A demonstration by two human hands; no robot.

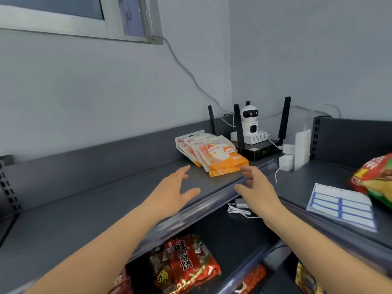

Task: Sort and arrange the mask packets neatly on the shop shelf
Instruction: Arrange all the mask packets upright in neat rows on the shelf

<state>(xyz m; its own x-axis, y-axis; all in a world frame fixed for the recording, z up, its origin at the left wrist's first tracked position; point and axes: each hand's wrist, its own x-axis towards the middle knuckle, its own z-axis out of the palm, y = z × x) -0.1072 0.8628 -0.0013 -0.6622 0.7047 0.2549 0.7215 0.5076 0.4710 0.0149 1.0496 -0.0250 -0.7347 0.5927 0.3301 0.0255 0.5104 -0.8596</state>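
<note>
- The mask packets (214,154) lie in an overlapping, fanned stack on the dark grey top shelf (95,209), just left of the black router (261,150). Their white tops point to the wall and their orange bottoms to the shelf's front edge.
- Only the top packet shows its face. The ones under it show as edges, so I cannot tell how many there are, and the print is mostly too small to read.
- The left hand (171,192) hovers in front and to the left of the router, short of the stack, fingers spread apart and holding nothing.
- The right hand (256,192) is in front of the router, fingers loosely spread and empty. Its fingertips are just beside the stack's orange edge, and I cannot tell whether they touch it.
- A white robot-shaped camera (250,122) stands behind the router, partly hidden by an antenna.
- White adapters (286,162) stand just right of the router.
- A sheet of blue-bordered labels (341,205) lies well to the right and front of the router.
- A blurred snack bag (375,181) is cut off by the frame's right edge.
- Below and in front of the router, red snack packets (186,264) lie on a lower shelf, partly covered by the forearms.
</note>
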